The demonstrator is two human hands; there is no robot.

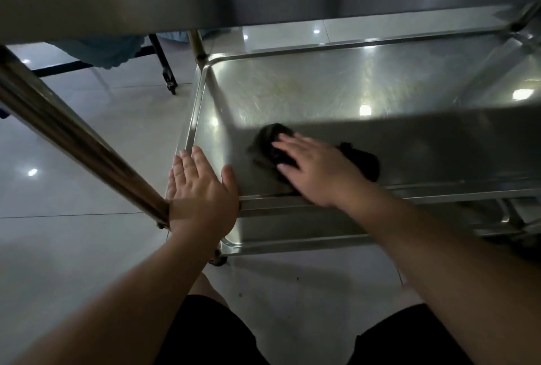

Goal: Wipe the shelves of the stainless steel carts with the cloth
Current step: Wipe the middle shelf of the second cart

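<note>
I press my right hand (pixel 316 171), fingers flat and extended, on the dark cloth (pixel 360 161), which lies bunched on the near left part of the cart's middle shelf (pixel 336 89); my left hand (pixel 202 189) rests flat and open on the shelf's near left corner. I judge the cloth soft, light and limp, best driven by palm pressure at its centre. The shelf is smooth, reflective steel with a raised rim and rounded corners, probably slippery.
</note>
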